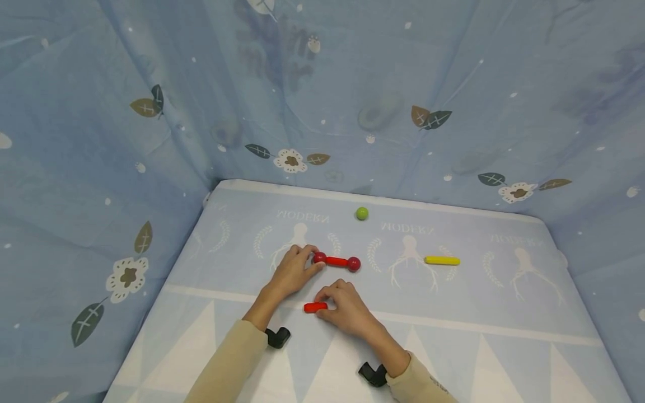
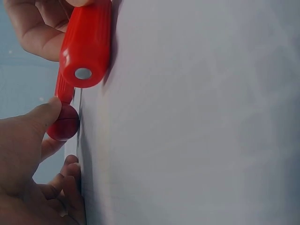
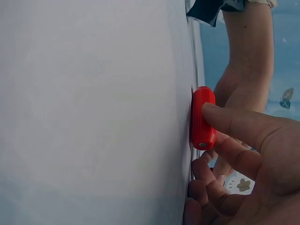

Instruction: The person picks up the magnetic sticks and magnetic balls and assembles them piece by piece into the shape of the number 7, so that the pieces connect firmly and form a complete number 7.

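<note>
My left hand (image 1: 291,274) pinches a dark red ball (image 2: 64,123) between thumb and fingers. That ball sits at the left end of a red magnetic rod (image 1: 336,261), and a second dark red ball (image 1: 354,264) is on its right end. Closer to me, my right hand (image 1: 347,309) pinches another red magnetic rod (image 3: 204,119) at its right end. This short rod lies level on the tabletop, with a round metal disc showing in its end face. In the left wrist view it overlaps the joined rod behind it.
A yellow rod (image 1: 442,261) lies to the right on the patterned tablecloth (image 1: 453,302). Toward the back edge sits a green ball (image 1: 362,213). Blue printed curtains (image 1: 353,84) enclose the back and sides. Black wrist devices (image 1: 373,374) are at both forearms.
</note>
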The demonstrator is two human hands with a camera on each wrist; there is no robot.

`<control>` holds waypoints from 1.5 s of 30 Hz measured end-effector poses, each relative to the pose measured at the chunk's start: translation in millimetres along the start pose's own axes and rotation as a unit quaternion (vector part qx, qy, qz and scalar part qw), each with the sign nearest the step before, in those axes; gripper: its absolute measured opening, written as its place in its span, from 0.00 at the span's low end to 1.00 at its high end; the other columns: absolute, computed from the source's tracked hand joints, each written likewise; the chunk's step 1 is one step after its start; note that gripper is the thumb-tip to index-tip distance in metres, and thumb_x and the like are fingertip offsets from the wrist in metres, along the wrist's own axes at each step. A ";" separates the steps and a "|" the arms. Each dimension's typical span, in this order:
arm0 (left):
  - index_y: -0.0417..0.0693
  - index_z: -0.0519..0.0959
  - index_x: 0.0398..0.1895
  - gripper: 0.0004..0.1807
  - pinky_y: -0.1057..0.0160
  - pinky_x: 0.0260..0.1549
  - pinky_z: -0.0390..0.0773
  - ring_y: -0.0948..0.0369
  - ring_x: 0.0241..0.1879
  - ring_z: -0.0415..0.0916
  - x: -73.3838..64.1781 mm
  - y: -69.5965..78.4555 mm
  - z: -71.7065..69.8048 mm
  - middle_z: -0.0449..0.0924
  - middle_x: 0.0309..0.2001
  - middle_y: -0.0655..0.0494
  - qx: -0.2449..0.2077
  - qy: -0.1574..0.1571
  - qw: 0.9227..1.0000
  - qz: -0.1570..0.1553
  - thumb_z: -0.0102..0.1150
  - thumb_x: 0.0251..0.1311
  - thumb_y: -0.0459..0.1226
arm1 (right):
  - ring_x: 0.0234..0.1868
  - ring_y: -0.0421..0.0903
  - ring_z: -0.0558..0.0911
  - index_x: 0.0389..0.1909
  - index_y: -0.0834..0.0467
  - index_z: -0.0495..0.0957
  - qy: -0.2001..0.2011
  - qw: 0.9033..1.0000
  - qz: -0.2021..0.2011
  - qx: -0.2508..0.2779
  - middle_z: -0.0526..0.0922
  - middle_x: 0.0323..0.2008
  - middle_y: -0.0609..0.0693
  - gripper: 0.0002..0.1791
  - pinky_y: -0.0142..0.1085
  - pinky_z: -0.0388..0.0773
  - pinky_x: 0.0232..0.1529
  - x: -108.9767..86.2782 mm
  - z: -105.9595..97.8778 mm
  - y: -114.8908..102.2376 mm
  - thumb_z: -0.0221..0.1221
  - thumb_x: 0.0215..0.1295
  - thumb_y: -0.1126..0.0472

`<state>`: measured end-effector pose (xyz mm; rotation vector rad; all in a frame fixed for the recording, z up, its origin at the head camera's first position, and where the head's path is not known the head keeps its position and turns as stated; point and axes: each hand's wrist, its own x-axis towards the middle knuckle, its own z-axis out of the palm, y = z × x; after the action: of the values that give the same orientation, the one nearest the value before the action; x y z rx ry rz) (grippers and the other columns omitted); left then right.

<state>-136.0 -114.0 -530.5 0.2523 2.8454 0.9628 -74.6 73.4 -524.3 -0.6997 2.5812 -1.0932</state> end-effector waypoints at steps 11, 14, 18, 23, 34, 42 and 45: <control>0.56 0.75 0.60 0.24 0.57 0.35 0.70 0.56 0.39 0.66 0.6 0.2 0.0 0.69 0.44 0.51 -0.001 -0.002 1.000 0.002 0.61 0.67 0.54 | 0.44 0.44 0.69 0.42 0.49 0.85 0.000 1.000 0.006 0.014 0.75 0.40 0.43 0.11 0.38 0.70 0.42 -2.9 -2.4 2.2 0.72 0.59 0.60; 0.55 0.75 0.60 0.24 0.57 0.35 0.70 0.56 0.39 0.66 0.4 0.3 -0.4 0.69 0.44 0.51 0.000 0.000 1.000 0.002 0.61 0.66 0.54 | 0.42 0.43 0.70 0.44 0.50 0.84 0.003 1.000 0.002 0.018 0.76 0.40 0.44 0.11 0.38 0.70 0.43 -6.1 -6.4 3.9 0.71 0.60 0.60; 0.56 0.75 0.60 0.24 0.57 0.35 0.70 0.56 0.39 0.66 0.4 0.0 -0.1 0.69 0.44 0.51 -0.002 0.001 1.000 0.004 0.62 0.66 0.54 | 0.40 0.44 0.72 0.45 0.52 0.84 0.023 0.999 0.003 0.031 0.76 0.39 0.45 0.12 0.37 0.72 0.42 -12.8 -16.5 8.3 0.70 0.60 0.62; 0.57 0.75 0.59 0.23 0.58 0.36 0.71 0.56 0.40 0.67 0.1 -0.6 0.6 0.69 0.44 0.51 -0.007 0.001 1.000 -0.003 0.63 0.65 0.54 | 0.40 0.44 0.73 0.47 0.52 0.83 0.044 0.998 0.016 0.040 0.77 0.40 0.45 0.13 0.36 0.73 0.41 -22.4 -32.3 19.3 0.70 0.61 0.62; 0.57 0.75 0.60 0.24 0.59 0.35 0.70 0.57 0.39 0.66 0.1 -0.3 1.2 0.69 0.43 0.52 -0.008 0.000 1.000 -0.007 0.63 0.65 0.53 | 0.38 0.46 0.75 0.46 0.52 0.84 0.095 0.993 0.072 0.024 0.78 0.39 0.46 0.13 0.37 0.73 0.38 -41.7 -66.1 47.7 0.70 0.61 0.61; 0.56 0.75 0.60 0.24 0.59 0.34 0.70 0.57 0.39 0.66 -0.3 -0.1 1.1 0.69 0.43 0.51 -0.008 0.001 1.000 -0.003 0.63 0.66 0.54 | 0.40 0.45 0.77 0.48 0.55 0.83 0.128 0.988 0.089 0.009 0.80 0.42 0.49 0.14 0.41 0.74 0.41 -56.1 -93.5 70.1 0.69 0.62 0.62; 0.56 0.75 0.60 0.24 0.59 0.35 0.70 0.57 0.39 0.66 -0.9 0.5 0.8 0.69 0.43 0.52 -0.008 0.001 1.000 -0.003 0.63 0.66 0.54 | 0.40 0.45 0.78 0.49 0.56 0.82 0.144 0.985 0.091 0.009 0.80 0.42 0.50 0.14 0.43 0.75 0.42 -61.8 -102.1 78.2 0.69 0.63 0.61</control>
<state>-134.9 -113.3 -530.8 0.2421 2.8376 0.9863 -89.0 214.5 -508.4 -0.3096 2.8000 -1.2350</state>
